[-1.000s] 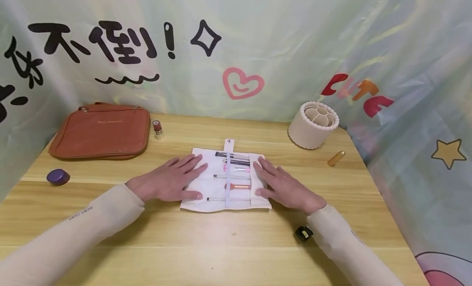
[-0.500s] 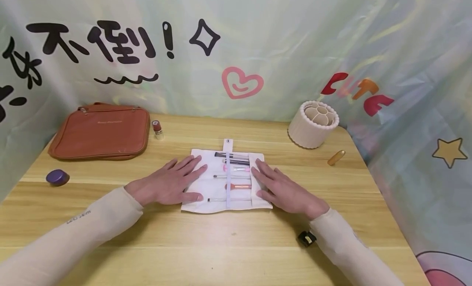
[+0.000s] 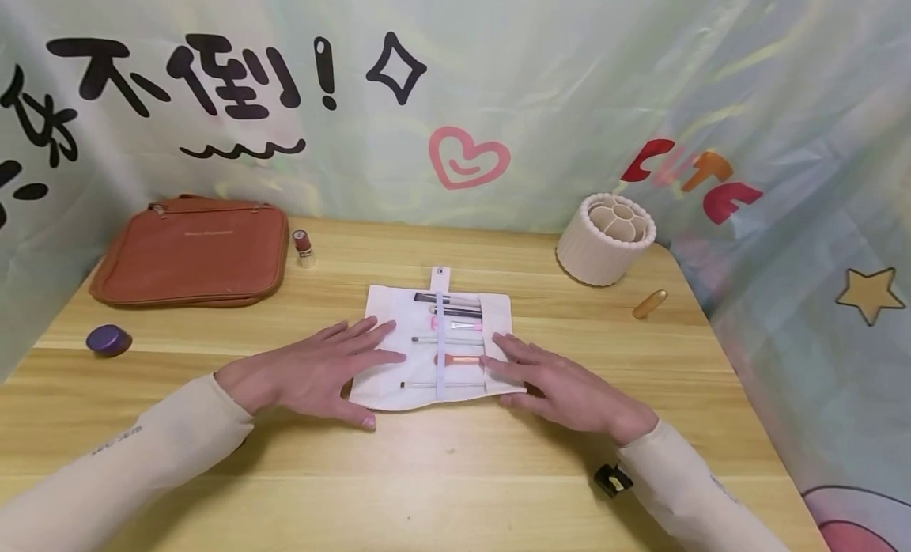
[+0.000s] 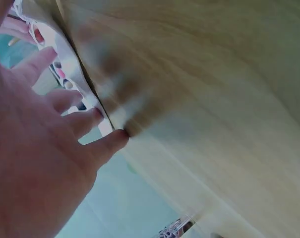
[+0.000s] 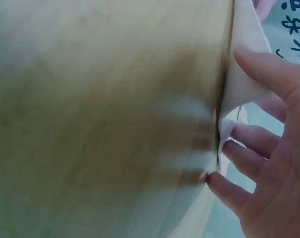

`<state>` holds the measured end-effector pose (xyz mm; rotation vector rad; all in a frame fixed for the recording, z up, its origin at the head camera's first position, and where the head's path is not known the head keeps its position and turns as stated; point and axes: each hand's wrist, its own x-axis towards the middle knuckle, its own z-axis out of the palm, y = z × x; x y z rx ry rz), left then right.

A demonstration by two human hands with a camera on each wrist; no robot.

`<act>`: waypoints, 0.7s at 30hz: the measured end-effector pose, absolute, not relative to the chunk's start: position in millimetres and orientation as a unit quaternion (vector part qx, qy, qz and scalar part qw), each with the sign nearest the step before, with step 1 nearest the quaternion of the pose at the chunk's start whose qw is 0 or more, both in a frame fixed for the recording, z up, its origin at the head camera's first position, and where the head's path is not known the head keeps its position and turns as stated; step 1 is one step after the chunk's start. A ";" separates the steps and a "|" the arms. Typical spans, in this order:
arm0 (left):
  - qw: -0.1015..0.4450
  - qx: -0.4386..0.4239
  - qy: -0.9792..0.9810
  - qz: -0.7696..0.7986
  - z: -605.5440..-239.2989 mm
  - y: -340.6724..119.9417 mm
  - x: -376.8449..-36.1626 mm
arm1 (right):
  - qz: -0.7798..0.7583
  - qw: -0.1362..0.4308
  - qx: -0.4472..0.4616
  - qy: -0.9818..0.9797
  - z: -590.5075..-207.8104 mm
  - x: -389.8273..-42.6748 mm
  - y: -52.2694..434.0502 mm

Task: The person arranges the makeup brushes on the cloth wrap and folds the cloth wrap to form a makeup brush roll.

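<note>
Head view: I see a white fabric brush roll [image 3: 434,348] lying unrolled at the middle of the wooden table [image 3: 455,473], its snap tab pointing toward the backdrop. Several makeup brushes [image 3: 448,340] lie crosswise under its central elastic strap. My left hand [image 3: 313,370] rests flat with fingers spread wide, the fingertips on the roll's left flap and the thumb on the table at its near left corner. My right hand [image 3: 562,382] lies likewise spread, fingers straight, covering the roll's near right corner. Neither hand grips anything. Wrist views, blurred: each shows splayed fingers at the cloth's edge.

Surroundings: a brown zip case [image 3: 190,254] at far left, a lipstick [image 3: 303,247] just beside it, a purple jar [image 3: 110,340] near the left edge, a ribbed cream organiser [image 3: 605,240] at far right, and a gold tube [image 3: 649,304] near it.
</note>
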<state>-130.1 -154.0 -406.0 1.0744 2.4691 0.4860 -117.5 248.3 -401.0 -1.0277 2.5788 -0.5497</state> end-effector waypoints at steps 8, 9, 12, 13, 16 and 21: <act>0.139 0.404 0.881 0.200 -399.2 -151.0 -137.4 | -0.207 0.110 -0.336 0.912 -395.0 -122.6 248.1; 0.142 0.395 0.883 0.211 -398.2 -151.0 -138.3 | -0.207 0.103 -0.331 0.915 -394.1 -123.3 247.5; 0.150 0.371 0.882 0.249 -395.8 -150.8 -141.4 | -0.207 0.092 -0.314 0.922 -392.0 -125.1 244.8; 0.149 0.362 0.883 0.257 -395.5 -150.6 -142.7 | -0.206 0.090 -0.305 0.925 -391.6 -125.6 243.8; 0.137 0.349 0.886 0.273 -396.5 -149.1 -147.4 | -0.211 0.092 -0.282 0.931 -391.1 -127.3 240.7; 0.107 0.353 0.892 0.262 -402.9 -143.1 -154.4 | -0.215 0.090 -0.270 0.934 -394.7 -133.4 235.1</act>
